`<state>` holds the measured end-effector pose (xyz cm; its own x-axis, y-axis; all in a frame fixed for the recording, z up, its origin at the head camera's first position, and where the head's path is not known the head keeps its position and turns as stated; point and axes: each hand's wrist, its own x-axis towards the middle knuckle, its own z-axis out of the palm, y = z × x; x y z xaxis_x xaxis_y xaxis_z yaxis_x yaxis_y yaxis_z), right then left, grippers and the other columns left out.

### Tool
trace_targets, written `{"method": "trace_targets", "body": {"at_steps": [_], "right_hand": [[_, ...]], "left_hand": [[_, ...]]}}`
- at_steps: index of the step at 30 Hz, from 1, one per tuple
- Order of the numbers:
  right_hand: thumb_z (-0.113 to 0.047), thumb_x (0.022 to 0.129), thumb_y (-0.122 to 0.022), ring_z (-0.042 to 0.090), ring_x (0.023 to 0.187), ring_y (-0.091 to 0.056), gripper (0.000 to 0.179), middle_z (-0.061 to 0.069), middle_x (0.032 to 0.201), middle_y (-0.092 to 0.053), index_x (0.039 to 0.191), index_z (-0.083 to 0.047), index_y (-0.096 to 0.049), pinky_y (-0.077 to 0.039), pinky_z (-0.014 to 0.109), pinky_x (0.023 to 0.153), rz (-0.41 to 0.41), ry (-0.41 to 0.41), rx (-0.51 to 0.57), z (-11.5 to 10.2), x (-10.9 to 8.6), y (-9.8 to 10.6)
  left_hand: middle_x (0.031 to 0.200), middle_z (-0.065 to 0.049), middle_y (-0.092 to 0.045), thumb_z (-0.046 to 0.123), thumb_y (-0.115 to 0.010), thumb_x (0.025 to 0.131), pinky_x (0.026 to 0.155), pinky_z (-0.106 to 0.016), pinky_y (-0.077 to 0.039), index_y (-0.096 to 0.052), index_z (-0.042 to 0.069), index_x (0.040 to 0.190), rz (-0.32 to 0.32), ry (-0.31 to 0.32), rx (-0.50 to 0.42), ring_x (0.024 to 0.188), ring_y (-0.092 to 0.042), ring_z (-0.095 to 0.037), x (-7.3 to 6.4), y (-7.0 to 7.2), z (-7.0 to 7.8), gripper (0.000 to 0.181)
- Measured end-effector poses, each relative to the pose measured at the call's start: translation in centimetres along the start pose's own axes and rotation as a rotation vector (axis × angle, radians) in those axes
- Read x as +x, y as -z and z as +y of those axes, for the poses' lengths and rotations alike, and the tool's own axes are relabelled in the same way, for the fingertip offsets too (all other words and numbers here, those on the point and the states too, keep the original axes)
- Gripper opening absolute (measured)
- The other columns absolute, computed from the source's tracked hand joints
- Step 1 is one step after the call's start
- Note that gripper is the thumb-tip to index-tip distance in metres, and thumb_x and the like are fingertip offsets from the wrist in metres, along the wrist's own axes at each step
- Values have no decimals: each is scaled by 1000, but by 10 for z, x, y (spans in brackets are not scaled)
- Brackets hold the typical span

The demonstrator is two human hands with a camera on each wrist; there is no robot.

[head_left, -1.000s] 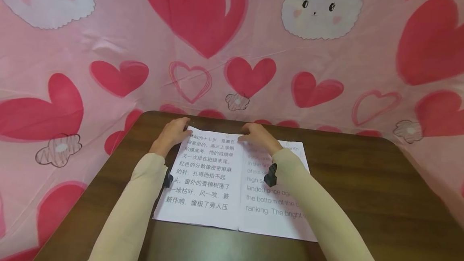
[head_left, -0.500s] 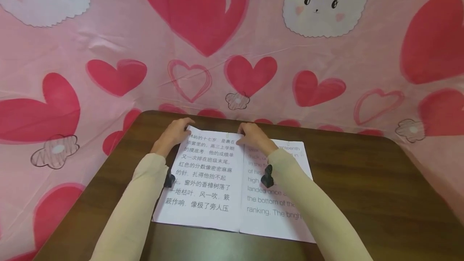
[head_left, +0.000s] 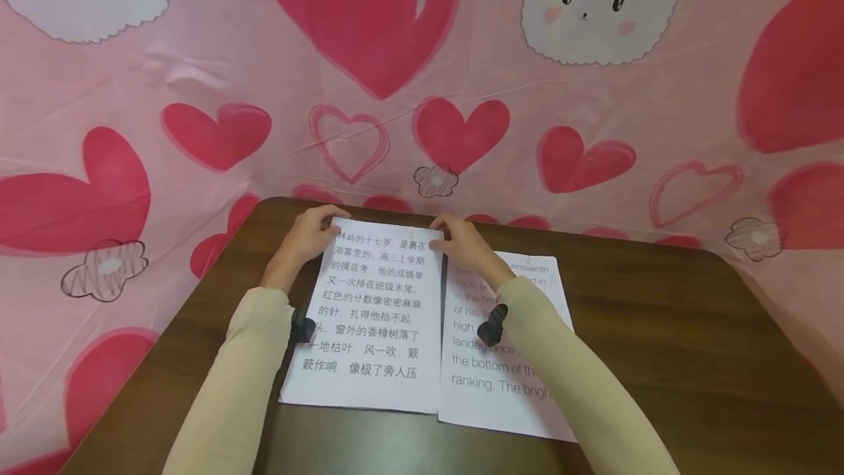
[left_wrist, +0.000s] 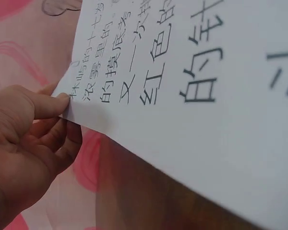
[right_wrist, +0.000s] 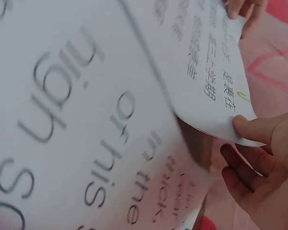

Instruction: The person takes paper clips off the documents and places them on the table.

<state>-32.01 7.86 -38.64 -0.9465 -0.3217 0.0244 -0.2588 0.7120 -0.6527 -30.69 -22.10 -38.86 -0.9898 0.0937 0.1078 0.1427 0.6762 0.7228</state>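
english sheet (head_left: 481, 354): the landmark, with large printed lines, lying flat or nearly so on the table (head_left: 692, 343).
chinese sheet (head_left: 369, 314): just left of the english sheet, with its far edge reaching beyond the far edge of that one; a narrow dark gap shows between them over most of their length, and whether the near corners touch i cannot tell.
lift: the far edge of the chinese sheet stands up off the table, plainest in the right wrist view, where space shows under its corner beside the english sheet; the near edge looks low, perhaps resting.
left hand (head_left: 306, 240): beyond and left of the english sheet, pinching the far left corner of the chinese sheet, thumb on the print and fingers underneath.
right hand (head_left: 464, 244): at the far left corner of the english sheet, pinching the far right corner of the chinese sheet in the same way.
clip (head_left: 412, 232): yellow, on the far edge of the chinese sheet, left of the english sheet; likely binding several leaves, though i cannot count them.
second clip (head_left: 527, 260): on the far edge of the english sheet.
right sleeve (head_left: 580, 372): across the right part of the english sheet, hiding line ends.
paper handling: probably very light and bendy, smooth, easy to crease or tear; one corner alone would let it sag.
best hold: both far corners, light thumbs, with the clip left between them.
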Motion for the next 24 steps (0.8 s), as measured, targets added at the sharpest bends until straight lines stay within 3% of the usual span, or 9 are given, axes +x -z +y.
{"method": "trace_targets", "body": {"at_steps": [7, 13, 21, 24], "right_hand": [[-16, 99, -62, 27, 112, -56, 27, 12, 126, -64, 125, -10, -62, -45, 42, 106, 38, 76, 95, -5, -6, 5], [-15, 98, -62, 28, 119, -56, 25, 13, 139, -60, 122, -6, -64, -43, 45, 110, 52, 74, 177, -8, -15, 8], [-22, 95, -68, 23, 103, -57, 27, 7, 127, -68, 121, -14, -66, -43, 35, 88, 80, 108, 192, -13, -20, 11], [-23, 94, -70, 23, 106, -59, 31, 5, 126, -69, 124, -16, -66, -45, 36, 92, 90, 128, 177, -14, -21, 10]], "left_hand": [[124, -24, -64, 7, -55, 101, 80, -32, -50, -61, 6, 133, 48, -7, -85, 93, -64, -34, -9, 8, 5, 33], [125, -24, -63, 7, -56, 101, 78, -29, -52, -62, 5, 133, 69, -2, -164, 93, -65, -36, -16, 10, 7, 33], [124, -22, -64, 7, -58, 100, 74, -25, -53, -63, 5, 132, 81, -20, -223, 92, -65, -34, -21, 8, 13, 33], [123, -23, -65, 7, -58, 100, 74, -25, -54, -63, 4, 131, 84, -28, -237, 92, -65, -34, -23, 8, 15, 32]]}}
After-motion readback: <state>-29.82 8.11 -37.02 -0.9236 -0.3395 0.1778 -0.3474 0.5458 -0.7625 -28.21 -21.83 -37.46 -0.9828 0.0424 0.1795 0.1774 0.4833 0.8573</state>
